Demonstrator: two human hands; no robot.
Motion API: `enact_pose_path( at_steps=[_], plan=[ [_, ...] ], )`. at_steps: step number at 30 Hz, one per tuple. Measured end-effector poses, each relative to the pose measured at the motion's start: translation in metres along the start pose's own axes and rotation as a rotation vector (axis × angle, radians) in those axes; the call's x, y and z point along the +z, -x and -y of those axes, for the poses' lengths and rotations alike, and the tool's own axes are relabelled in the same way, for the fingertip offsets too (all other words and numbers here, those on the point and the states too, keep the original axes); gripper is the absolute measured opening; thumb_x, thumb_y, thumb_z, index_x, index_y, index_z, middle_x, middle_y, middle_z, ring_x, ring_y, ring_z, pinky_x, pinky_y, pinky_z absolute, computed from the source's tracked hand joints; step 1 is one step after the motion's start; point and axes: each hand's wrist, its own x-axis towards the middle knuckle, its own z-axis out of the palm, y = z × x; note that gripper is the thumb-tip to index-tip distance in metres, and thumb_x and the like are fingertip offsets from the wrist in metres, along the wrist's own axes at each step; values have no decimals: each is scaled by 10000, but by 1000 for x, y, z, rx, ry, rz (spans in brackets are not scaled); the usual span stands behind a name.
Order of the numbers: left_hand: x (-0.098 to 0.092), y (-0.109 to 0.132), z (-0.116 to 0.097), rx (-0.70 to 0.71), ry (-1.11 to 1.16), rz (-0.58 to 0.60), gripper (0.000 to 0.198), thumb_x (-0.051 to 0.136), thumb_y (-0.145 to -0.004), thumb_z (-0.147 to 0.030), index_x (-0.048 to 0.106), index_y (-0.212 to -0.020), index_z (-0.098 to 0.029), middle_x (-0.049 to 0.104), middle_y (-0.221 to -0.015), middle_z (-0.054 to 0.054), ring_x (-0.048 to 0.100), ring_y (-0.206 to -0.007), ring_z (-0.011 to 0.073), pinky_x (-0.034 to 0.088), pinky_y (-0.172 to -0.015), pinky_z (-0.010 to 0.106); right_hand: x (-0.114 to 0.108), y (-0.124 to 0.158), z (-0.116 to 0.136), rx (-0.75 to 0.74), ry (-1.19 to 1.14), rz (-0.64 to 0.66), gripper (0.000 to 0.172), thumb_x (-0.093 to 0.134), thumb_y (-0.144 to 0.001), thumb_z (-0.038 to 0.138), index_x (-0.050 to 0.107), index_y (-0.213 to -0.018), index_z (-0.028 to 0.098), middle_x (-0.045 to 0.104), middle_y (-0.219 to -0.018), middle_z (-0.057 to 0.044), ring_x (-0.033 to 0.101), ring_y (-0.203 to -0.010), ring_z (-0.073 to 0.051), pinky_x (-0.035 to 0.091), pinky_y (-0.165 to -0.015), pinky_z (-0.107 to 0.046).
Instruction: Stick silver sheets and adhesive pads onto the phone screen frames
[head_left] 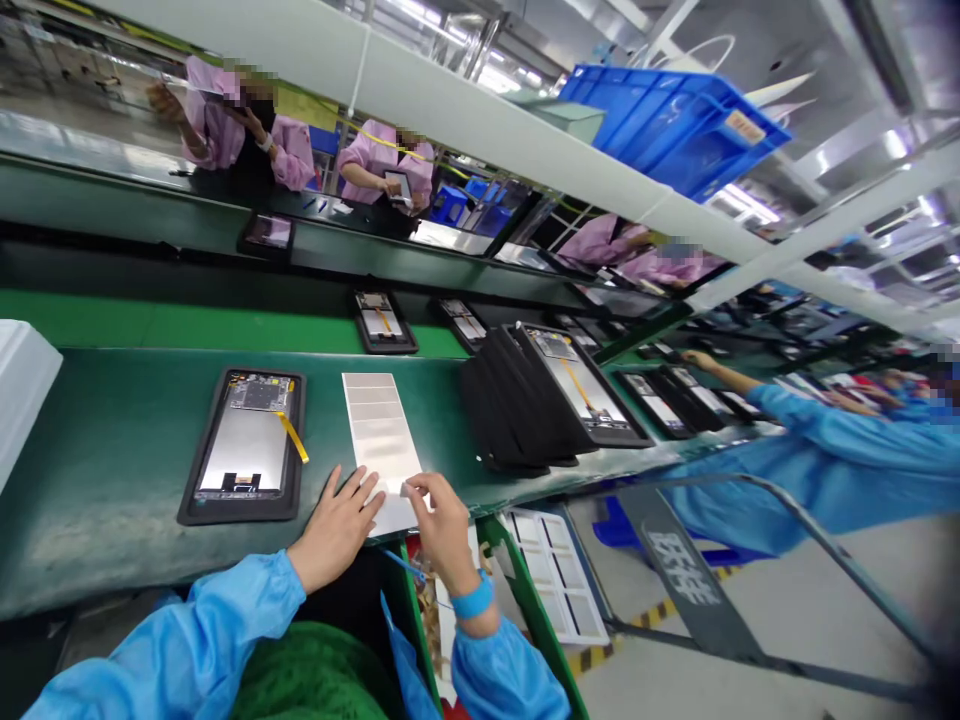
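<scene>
A white sheet of grey strip stickers (379, 432) lies on the green belt (112, 450) in front of me. My left hand (335, 525) rests flat on the sheet's near end, fingers spread. My right hand (442, 525) pinches a small grey strip at the sheet's near right corner, thumb and forefinger closed on it. An opened tablet in a black tray (245, 443), with an orange flex cable, lies just left of the sheet.
A stack of black trays with an opened tablet on top (547, 400) stands to the right. More trays ride the far belt (384, 322). A co-worker's blue sleeve (825, 425) reaches in at right. A blue crate (675, 125) sits on the overhead shelf.
</scene>
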Motion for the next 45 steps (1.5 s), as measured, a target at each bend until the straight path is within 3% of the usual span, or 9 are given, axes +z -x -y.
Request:
enact_pose_path(
  at_steps=[3,6,10,13,16,20,26,38,45],
  plan=[
    [-22,5,-2,1,41,-22,502,498,-964,-222,424,-1460,-214,453,-1529,124,354,-1453,271,281,-1182,576,-11,-25,26,87,-240,49,164,634,-902,370,656,-871,210,679,-809,-30,621,-751,-190,482,-722,-320],
    [-63,27,19,-32,36,-123,522,486,-965,-209,394,-1480,-205,433,-1543,120,347,-1458,237,276,-1205,517,4,-62,57,49,-409,128,194,698,-847,387,644,-890,206,692,-808,-26,638,-766,-183,487,-732,-311],
    [-103,79,84,-327,-135,-345,460,440,-990,-229,430,-1448,-191,427,-1545,142,306,-1478,259,262,-1196,547,69,-111,96,-20,-552,236,330,731,-779,363,567,-1025,217,682,-750,9,631,-687,-162,486,-671,-290],
    [-103,107,122,-476,-191,-279,480,423,-1003,-303,406,-1468,-185,398,-1560,160,338,-1459,288,291,-1159,592,131,-135,113,-52,-526,308,292,702,-751,332,549,-971,218,665,-724,21,625,-671,-155,488,-655,-277],
    [-98,113,128,-499,-190,-197,476,431,-1000,-353,445,-1443,-179,406,-1556,156,417,-1400,283,329,-1139,571,181,-147,117,-45,-420,363,228,663,-743,287,544,-928,227,666,-711,34,627,-661,-150,498,-654,-274],
    [-108,101,122,-506,-223,-210,389,475,-977,-325,569,-1327,-185,531,-1452,133,477,-1302,308,360,-1106,560,215,-151,109,-48,-359,413,193,642,-742,247,541,-906,236,677,-702,48,642,-651,-151,510,-645,-275],
    [-124,78,134,-479,-226,-219,366,441,-968,-203,591,-1301,-181,562,-1383,124,457,-1289,301,355,-1104,527,223,-146,101,-43,-289,385,179,631,-771,261,547,-927,237,691,-732,37,660,-680,-158,519,-673,-287],
    [-112,53,147,-458,-266,-174,391,506,-952,-270,564,-1337,-233,524,-1426,122,416,-1325,330,306,-1115,583,219,-137,114,-38,-178,314,136,611,-801,223,552,-923,232,686,-768,14,658,-705,-165,514,-700,-296],
    [-114,48,147,-460,-293,-155,391,505,-956,-305,561,-1333,-219,534,-1393,136,433,-1294,334,375,-1033,536,217,-135,107,-279,-25,268,171,599,-852,207,585,-1021,224,628,-1011,-58,614,-887,-202,499,-827,-346]
  ],
)
